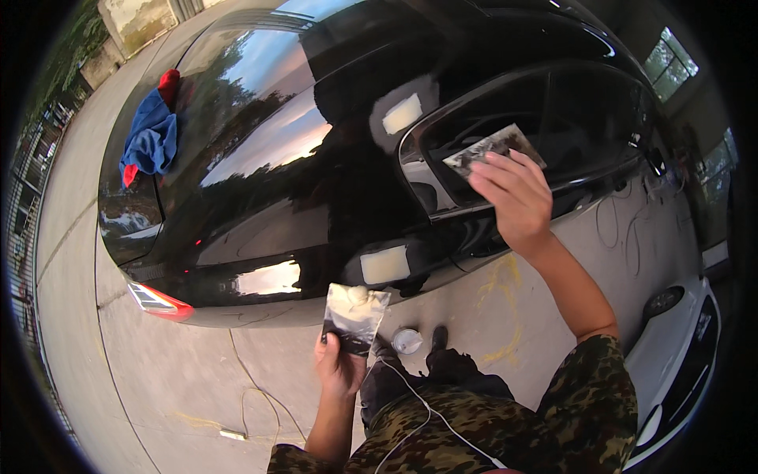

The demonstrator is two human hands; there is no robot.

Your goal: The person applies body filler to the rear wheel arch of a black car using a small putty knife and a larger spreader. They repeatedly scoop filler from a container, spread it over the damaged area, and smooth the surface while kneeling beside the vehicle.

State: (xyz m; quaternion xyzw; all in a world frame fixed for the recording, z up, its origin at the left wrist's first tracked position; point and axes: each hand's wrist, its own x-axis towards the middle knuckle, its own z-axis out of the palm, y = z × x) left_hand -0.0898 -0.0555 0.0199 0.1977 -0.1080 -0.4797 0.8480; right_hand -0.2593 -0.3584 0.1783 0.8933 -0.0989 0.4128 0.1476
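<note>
My left hand (341, 367) is closed on the lower edge of a flat putty spreader (353, 316), thumb on top; a lump of cream putty (358, 294) lies at its far end. Raised over the side window of a black car (363, 174), my right hand (517, 197) grips a second spreader (482, 154), smeared with dark streaks. Whether that blade touches the glass I cannot tell. Two pale putty patches sit on dull sanded areas of the bodywork: an upper patch (403, 114) beside the window corner and a lower patch (385, 265) beyond my left hand.
Blue and red cloths (151, 133) lie on the car's rear end, above the tail light (158, 302). A round tin (407, 340) stands by my feet. A cord (257, 387) runs over the concrete floor at left. A white car (675, 371) is at right.
</note>
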